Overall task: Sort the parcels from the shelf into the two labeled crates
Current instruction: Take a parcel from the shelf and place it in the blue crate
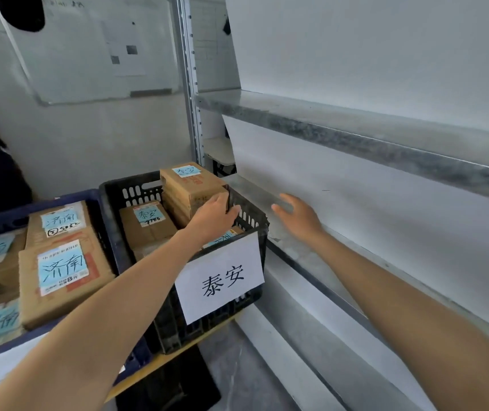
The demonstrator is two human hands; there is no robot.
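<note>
Head view, frame centre: left hand (215, 215) grips brown cardboard parcel (191, 185) stacked above the rim of the black plastic crate (136, 191); right hand (296, 216) spread, empty. So high, the parcel may topple out.

A black slotted plastic crate (132, 192) sits at 12 o'clock. A blue plastic crate (71, 197) is just beside it at 9 o'clock, and a grey metal shelf rack stands at 3 o'clock. A white paper sign (219, 277) hangs on the black crate's near wall. Inside that crate, a tall brown cardboard parcel (189, 185) tops a stack at the far right, with a flat brown cardboard parcel (147, 221) lower at its left. The left hand (213, 215) grips the tall parcel's near end. The right hand (299, 216) hovers over the rack's lower board (287, 244), beneath the upper board (355, 129). A wide brown cardboard parcel (59, 277) lies among others in the blue crate.
</note>
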